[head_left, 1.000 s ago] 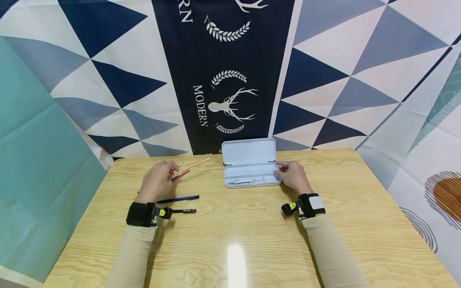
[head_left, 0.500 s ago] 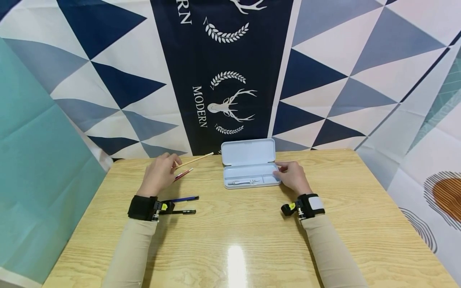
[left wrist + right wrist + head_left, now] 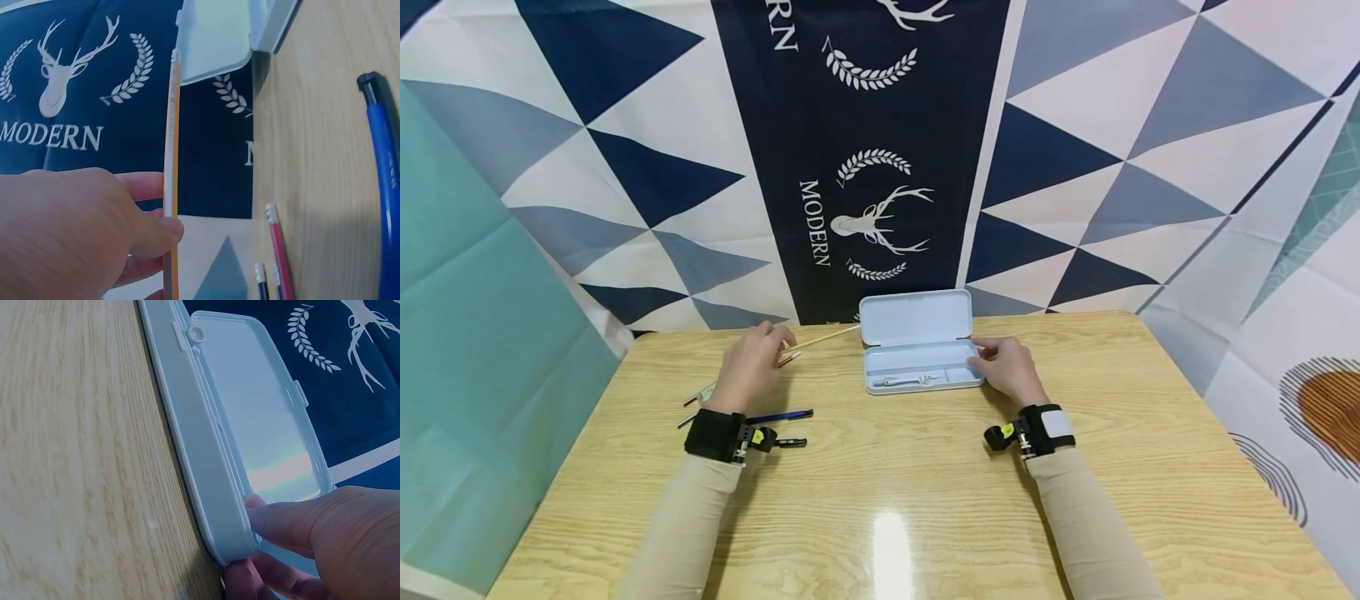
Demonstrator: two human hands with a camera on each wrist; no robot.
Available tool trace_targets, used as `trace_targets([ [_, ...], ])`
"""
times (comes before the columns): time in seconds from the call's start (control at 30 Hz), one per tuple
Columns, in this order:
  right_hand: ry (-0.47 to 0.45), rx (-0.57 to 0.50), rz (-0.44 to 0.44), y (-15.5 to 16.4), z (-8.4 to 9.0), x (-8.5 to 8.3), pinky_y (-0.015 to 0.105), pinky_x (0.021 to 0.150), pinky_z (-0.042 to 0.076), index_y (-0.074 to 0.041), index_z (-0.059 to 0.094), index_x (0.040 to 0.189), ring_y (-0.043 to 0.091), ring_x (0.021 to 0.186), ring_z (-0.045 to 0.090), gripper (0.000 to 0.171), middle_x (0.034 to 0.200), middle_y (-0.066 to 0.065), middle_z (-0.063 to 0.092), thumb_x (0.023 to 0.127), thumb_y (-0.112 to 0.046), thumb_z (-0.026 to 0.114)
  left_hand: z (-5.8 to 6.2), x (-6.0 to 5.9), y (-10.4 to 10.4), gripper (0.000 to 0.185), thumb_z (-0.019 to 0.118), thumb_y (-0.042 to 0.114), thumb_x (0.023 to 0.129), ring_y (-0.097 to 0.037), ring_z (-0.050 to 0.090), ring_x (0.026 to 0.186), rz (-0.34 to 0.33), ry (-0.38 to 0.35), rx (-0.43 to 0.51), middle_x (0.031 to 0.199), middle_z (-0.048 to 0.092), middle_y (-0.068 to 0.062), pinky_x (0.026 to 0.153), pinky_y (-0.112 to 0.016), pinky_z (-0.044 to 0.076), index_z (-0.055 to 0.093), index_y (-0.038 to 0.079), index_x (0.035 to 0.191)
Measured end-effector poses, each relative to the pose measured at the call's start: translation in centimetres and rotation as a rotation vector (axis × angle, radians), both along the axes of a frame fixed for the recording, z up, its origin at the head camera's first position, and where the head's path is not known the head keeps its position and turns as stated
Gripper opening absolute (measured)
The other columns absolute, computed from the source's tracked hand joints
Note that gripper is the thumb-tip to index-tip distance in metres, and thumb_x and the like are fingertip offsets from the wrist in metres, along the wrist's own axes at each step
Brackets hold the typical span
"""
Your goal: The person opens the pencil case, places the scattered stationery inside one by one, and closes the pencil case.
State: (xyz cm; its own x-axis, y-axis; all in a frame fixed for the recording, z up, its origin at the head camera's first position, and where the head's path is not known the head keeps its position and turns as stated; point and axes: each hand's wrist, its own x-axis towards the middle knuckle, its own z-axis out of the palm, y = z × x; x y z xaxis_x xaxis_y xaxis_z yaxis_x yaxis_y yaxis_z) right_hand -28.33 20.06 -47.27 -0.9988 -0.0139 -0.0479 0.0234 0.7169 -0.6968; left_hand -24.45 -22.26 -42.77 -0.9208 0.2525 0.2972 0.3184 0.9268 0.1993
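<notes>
My left hand (image 3: 751,365) pinches a yellow pencil (image 3: 172,131) between thumb and fingers, its white eraser end pointing toward the pencil case. The light blue pencil case (image 3: 916,319) lies open at the back of the table, lid tipped back. In the head view the pencil's tip comes right up to the lid's left edge. My right hand (image 3: 1013,371) grips the case's right end, thumb over the rim and fingers below. Inside the case sits a slim white-and-grey tool that looks like a drawing compass (image 3: 904,381).
Beneath the left hand lie a red pencil (image 3: 280,250) and other pencils, partly hidden. Closer to me are a blue pen (image 3: 784,415) and a black pen (image 3: 792,442). A patterned cloth (image 3: 880,125) hangs right behind the table (image 3: 970,517).
The left hand has lifted the yellow pencil from beside the other pencils and carried it right, toward the case. The right hand stays on the case.
</notes>
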Motion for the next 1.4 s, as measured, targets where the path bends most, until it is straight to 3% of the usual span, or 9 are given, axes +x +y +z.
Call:
trace_targets([
  [0.17, -0.002, 0.0, 0.002, -0.1, 0.0, 0.0, 0.042, 0.095, 0.053, -0.002, 0.066, 0.155, 0.037, 0.112, 0.064, 0.048, 0.135, 0.03, 0.073, 0.109, -0.015, 0.072, -0.4, -0.1, 0.8, 0.029, 0.074, -0.011, 0.098, -0.041, 0.074, 0.11, -0.017, 0.011, 0.004, 0.117, 0.076, -0.019, 0.077, -0.052, 0.064, 0.077, 0.009, 0.119],
  [0.6, 0.001, 0.004, 0.008, -0.3, -0.1, 0.0, 0.04, 0.093, 0.052, -0.002, 0.066, 0.155, 0.035, 0.109, 0.063, 0.049, 0.132, 0.029, 0.074, 0.109, -0.015, 0.073, -1.4, -0.3, 2.9, 0.033, 0.072, -0.015, 0.097, -0.032, 0.071, 0.094, -0.084, 0.044, 0.022, 0.106, 0.072, -0.015, 0.068, -0.044, 0.06, 0.08, 0.008, 0.119],
  [0.97, 0.033, 0.004, 0.016, -0.4, 0.1, 0.1, 0.032, 0.084, 0.049, 0.0, 0.068, 0.152, 0.034, 0.108, 0.066, 0.047, 0.13, 0.029, 0.076, 0.108, -0.014, 0.074, -1.8, -0.9, 4.8, 0.043, 0.07, -0.021, 0.09, -0.038, 0.074, 0.111, -0.107, 0.015, 0.0, 0.117, 0.077, -0.017, 0.081, -0.048, 0.065, 0.081, 0.009, 0.119],
  [1.3, 0.009, 0.005, 0.003, -0.3, 0.3, 0.2, 0.044, 0.095, 0.054, -0.001, 0.067, 0.154, 0.037, 0.112, 0.065, 0.048, 0.133, 0.03, 0.074, 0.109, -0.015, 0.074, -1.9, -1.5, 7.1, 0.045, 0.073, -0.02, 0.087, -0.033, 0.073, 0.102, -0.148, 0.018, 0.002, 0.109, 0.076, -0.013, 0.076, -0.043, 0.062, 0.082, 0.011, 0.118],
  [1.4, 0.006, 0.006, 0.001, -0.2, 0.3, 0.2, 0.044, 0.096, 0.055, -0.001, 0.067, 0.154, 0.037, 0.113, 0.066, 0.048, 0.134, 0.031, 0.074, 0.109, -0.015, 0.074, -2.0, -1.7, 7.9, 0.045, 0.076, -0.02, 0.086, -0.032, 0.073, 0.104, -0.156, 0.003, -0.005, 0.111, 0.076, -0.012, 0.08, -0.044, 0.063, 0.082, 0.011, 0.117],
])
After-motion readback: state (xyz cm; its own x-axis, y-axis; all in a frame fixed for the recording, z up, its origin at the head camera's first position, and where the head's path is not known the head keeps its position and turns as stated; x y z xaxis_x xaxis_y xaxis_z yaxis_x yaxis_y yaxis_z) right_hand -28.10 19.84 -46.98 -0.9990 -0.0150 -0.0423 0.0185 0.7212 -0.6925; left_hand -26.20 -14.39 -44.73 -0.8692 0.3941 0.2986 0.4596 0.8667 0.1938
